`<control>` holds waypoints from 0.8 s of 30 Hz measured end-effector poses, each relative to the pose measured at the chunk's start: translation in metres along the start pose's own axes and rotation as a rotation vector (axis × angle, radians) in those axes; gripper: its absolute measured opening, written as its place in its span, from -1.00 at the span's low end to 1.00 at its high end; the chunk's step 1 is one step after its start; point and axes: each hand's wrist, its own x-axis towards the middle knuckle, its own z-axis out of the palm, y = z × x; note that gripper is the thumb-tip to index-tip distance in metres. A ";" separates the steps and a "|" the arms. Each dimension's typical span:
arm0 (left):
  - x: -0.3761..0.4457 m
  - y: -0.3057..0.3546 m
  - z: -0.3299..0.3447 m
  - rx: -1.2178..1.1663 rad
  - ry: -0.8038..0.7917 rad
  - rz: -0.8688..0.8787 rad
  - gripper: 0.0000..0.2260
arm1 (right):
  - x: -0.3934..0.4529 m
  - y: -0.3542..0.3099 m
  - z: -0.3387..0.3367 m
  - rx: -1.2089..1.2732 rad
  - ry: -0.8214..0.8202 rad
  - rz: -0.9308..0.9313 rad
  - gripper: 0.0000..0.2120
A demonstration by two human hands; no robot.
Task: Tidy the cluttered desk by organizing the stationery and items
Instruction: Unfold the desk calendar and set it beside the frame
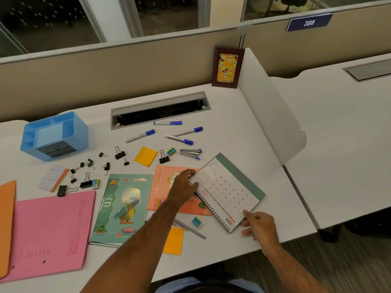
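Note:
A spiral-bound desk calendar [230, 189] lies tilted at the desk's right front, over an orange notebook [163, 187]. My left hand [184, 187] grips the calendar's left corner. My right hand [259, 226] holds its near right corner with thumb and forefinger. A green parrot notebook [122, 208] lies to the left, beside a pink folder [48, 233]. Several blue-capped markers [167, 123] lie near the cable slot. Black binder clips [120, 153] are scattered across the middle. A blue desk organizer [54, 135] stands at the back left.
A stapler [190, 153], erasers [171, 151], yellow sticky pads [146, 155] and a pencil [190, 228] lie around the notebooks. A framed emoji picture [227, 67] stands at the back right corner. An open cable slot [158, 112] sits at the back. A white divider [273, 115] bounds the right side.

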 end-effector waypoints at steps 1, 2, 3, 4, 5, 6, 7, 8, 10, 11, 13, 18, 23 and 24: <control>-0.001 0.002 -0.001 -0.019 0.008 -0.005 -0.62 | 0.001 0.000 0.000 0.007 0.001 -0.004 -0.74; -0.001 0.003 -0.002 -0.041 0.014 -0.014 -0.64 | 0.001 -0.001 0.001 0.015 0.000 -0.006 -0.75; -0.002 0.004 -0.003 -0.062 0.018 -0.026 -0.65 | 0.002 0.000 0.001 0.026 0.000 -0.011 -0.77; -0.002 0.006 -0.004 -0.085 0.022 -0.034 -0.66 | 0.003 0.000 0.000 0.039 -0.001 -0.021 -0.77; -0.002 0.008 -0.005 -0.108 0.026 -0.037 -0.66 | 0.003 0.000 0.000 0.049 -0.005 -0.034 -0.78; -0.003 0.010 -0.005 -0.126 0.036 -0.036 -0.67 | 0.004 -0.001 -0.001 0.059 -0.011 -0.047 -0.78; -0.003 0.012 -0.006 -0.136 0.049 -0.034 -0.67 | 0.004 -0.004 -0.003 0.072 -0.016 -0.059 -0.78; -0.003 0.013 -0.007 -0.146 0.061 -0.032 -0.69 | 0.004 -0.007 -0.004 0.091 -0.019 -0.069 -0.78; -0.003 0.017 -0.009 -0.206 0.073 -0.044 -0.71 | 0.004 -0.013 -0.006 0.130 -0.019 -0.086 -0.80; -0.003 0.020 -0.010 -0.250 0.076 -0.052 -0.72 | 0.004 -0.016 -0.007 0.146 -0.018 -0.093 -0.81; -0.004 0.026 -0.014 -0.330 0.088 -0.066 -0.75 | 0.005 -0.024 -0.011 0.173 -0.015 -0.108 -0.81; -0.005 0.043 -0.021 -0.520 0.122 -0.080 -0.77 | 0.002 -0.044 -0.020 0.252 -0.007 -0.148 -0.87; -0.005 0.059 -0.031 -0.691 0.133 -0.100 -0.74 | 0.001 -0.063 -0.028 0.343 0.040 -0.184 -0.86; -0.006 0.061 -0.033 -0.721 0.123 -0.097 -0.74 | 0.002 -0.067 -0.030 0.369 0.045 -0.182 -0.85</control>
